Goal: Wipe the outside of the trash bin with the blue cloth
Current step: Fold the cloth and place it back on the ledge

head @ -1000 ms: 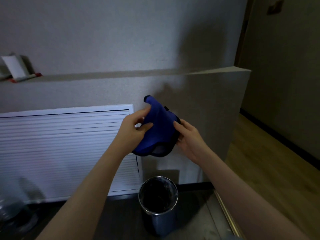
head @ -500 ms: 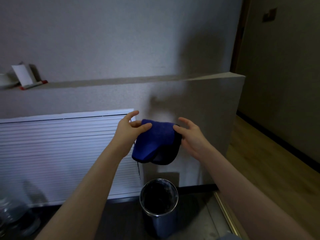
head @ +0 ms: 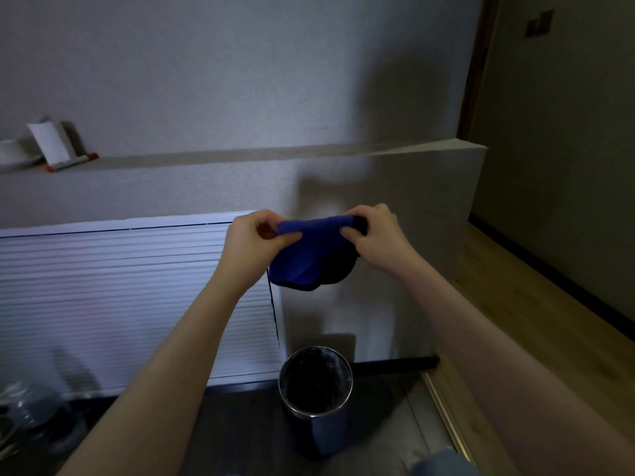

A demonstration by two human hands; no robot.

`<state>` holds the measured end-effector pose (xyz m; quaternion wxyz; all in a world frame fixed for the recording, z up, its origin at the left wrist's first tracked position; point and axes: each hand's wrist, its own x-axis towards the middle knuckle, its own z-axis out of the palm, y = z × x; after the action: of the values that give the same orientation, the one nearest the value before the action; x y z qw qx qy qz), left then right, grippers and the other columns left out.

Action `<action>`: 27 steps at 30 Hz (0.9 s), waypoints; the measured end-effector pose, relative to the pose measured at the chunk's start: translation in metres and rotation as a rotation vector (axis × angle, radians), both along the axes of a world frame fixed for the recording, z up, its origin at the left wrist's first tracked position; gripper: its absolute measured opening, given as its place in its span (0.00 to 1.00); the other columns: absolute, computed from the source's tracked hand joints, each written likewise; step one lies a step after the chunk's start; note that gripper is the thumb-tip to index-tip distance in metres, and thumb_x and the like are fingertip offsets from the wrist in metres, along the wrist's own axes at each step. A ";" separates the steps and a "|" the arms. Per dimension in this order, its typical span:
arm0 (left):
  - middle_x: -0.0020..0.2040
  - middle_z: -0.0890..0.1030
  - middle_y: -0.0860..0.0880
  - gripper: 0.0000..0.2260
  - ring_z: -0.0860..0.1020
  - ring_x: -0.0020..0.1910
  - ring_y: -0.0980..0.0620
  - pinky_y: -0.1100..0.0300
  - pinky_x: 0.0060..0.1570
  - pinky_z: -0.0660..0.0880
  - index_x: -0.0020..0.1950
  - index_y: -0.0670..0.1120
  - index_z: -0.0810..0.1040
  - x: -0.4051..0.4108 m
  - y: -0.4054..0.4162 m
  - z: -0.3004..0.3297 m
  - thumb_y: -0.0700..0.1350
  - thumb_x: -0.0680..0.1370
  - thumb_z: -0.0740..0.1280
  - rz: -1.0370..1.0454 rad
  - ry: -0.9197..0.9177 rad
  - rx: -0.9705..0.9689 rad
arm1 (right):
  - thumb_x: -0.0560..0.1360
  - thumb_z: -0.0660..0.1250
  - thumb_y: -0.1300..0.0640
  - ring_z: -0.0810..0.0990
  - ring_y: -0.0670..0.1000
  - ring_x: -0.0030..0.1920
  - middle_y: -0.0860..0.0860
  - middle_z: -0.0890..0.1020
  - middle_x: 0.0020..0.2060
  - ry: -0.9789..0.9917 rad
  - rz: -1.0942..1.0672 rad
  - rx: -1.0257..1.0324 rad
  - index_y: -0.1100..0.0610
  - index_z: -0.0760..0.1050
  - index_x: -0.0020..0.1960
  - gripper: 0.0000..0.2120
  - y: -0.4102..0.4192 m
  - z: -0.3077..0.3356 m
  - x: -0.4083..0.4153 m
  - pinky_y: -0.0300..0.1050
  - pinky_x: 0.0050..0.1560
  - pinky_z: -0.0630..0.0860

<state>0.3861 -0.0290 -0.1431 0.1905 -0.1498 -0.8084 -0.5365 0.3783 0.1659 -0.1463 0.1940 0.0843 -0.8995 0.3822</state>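
Note:
The blue cloth (head: 307, 255) hangs folded between both hands at chest height, with a dark underside and a thin thread dangling from its left corner. My left hand (head: 254, 240) pinches its upper left edge. My right hand (head: 376, 235) pinches its upper right edge. Directly below, on the dark floor, stands the round metal trash bin (head: 316, 419), open-topped with a dark inside. The cloth and the bin are well apart.
A white slatted panel (head: 137, 304) covers the wall to the left of the bin. A ledge (head: 240, 156) above holds a white card, a bowl and a pen at far left. A metal strip separates the wooden floor (head: 536, 324) at right. Clear plastic items lie bottom left.
Both hands shifted from loosely cupping the cloth to pinching its top edge, so it now hangs spread between them. The view has tilted slightly down.

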 end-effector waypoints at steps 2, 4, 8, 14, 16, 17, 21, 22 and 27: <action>0.36 0.78 0.50 0.05 0.76 0.38 0.55 0.63 0.38 0.74 0.38 0.48 0.75 0.001 -0.002 0.001 0.43 0.74 0.68 -0.080 -0.043 0.091 | 0.76 0.63 0.57 0.72 0.53 0.48 0.55 0.73 0.47 -0.097 0.136 -0.197 0.56 0.75 0.49 0.05 0.001 0.006 0.000 0.44 0.46 0.70; 0.37 0.79 0.51 0.06 0.77 0.37 0.56 0.64 0.37 0.74 0.41 0.47 0.75 0.002 0.001 0.001 0.46 0.76 0.64 -0.179 -0.140 0.224 | 0.77 0.61 0.57 0.75 0.52 0.43 0.54 0.76 0.42 -0.189 0.263 -0.515 0.57 0.73 0.46 0.04 -0.007 0.007 0.003 0.41 0.40 0.71; 0.40 0.79 0.50 0.07 0.78 0.40 0.52 0.57 0.41 0.76 0.42 0.50 0.73 -0.002 0.015 -0.006 0.51 0.78 0.61 -0.111 -0.205 0.303 | 0.76 0.62 0.51 0.75 0.49 0.47 0.55 0.73 0.53 -0.148 0.028 -0.593 0.55 0.64 0.58 0.14 -0.024 -0.011 0.002 0.38 0.41 0.73; 0.44 0.79 0.51 0.06 0.78 0.43 0.52 0.58 0.39 0.78 0.44 0.52 0.73 -0.009 0.016 -0.016 0.50 0.78 0.60 -0.029 -0.276 0.411 | 0.71 0.64 0.39 0.70 0.46 0.26 0.49 0.72 0.27 -0.205 -0.049 -0.239 0.54 0.67 0.30 0.21 -0.029 -0.029 0.012 0.32 0.22 0.64; 0.44 0.80 0.51 0.05 0.79 0.42 0.52 0.60 0.35 0.77 0.45 0.52 0.74 -0.011 0.017 -0.017 0.50 0.78 0.61 -0.038 -0.324 0.456 | 0.71 0.64 0.38 0.66 0.45 0.23 0.48 0.68 0.24 -0.385 -0.027 -0.219 0.54 0.65 0.28 0.23 -0.030 -0.032 0.011 0.35 0.22 0.63; 0.44 0.80 0.51 0.05 0.79 0.42 0.52 0.60 0.34 0.77 0.45 0.52 0.74 -0.011 0.016 -0.017 0.51 0.78 0.61 -0.041 -0.344 0.467 | 0.71 0.64 0.38 0.68 0.45 0.26 0.48 0.70 0.26 -0.476 -0.012 -0.268 0.55 0.67 0.31 0.22 -0.029 -0.033 0.010 0.37 0.25 0.64; 0.47 0.80 0.50 0.06 0.79 0.45 0.50 0.56 0.38 0.77 0.48 0.51 0.74 -0.017 0.010 -0.018 0.53 0.77 0.62 -0.041 -0.476 0.560 | 0.74 0.65 0.48 0.73 0.47 0.46 0.49 0.76 0.48 -0.604 0.112 -0.685 0.54 0.74 0.45 0.09 -0.022 -0.042 -0.003 0.45 0.44 0.67; 0.48 0.80 0.49 0.08 0.79 0.47 0.49 0.54 0.40 0.78 0.49 0.51 0.74 -0.020 0.009 -0.018 0.53 0.77 0.62 -0.036 -0.529 0.588 | 0.74 0.65 0.50 0.72 0.48 0.49 0.49 0.75 0.51 -0.586 0.154 -0.779 0.52 0.75 0.44 0.06 -0.020 -0.044 -0.007 0.45 0.47 0.66; 0.49 0.81 0.46 0.12 0.80 0.47 0.46 0.54 0.38 0.78 0.50 0.48 0.76 -0.033 0.014 -0.018 0.56 0.74 0.65 -0.016 -0.723 0.668 | 0.67 0.68 0.51 0.75 0.51 0.45 0.49 0.78 0.43 -0.669 0.376 -1.142 0.54 0.73 0.46 0.11 -0.011 -0.060 -0.024 0.44 0.50 0.68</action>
<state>0.3531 -0.0153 -0.1611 -0.0692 0.1090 -0.6053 -0.7854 0.3545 0.1552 -0.2067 -0.1496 0.0012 -0.5388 0.8291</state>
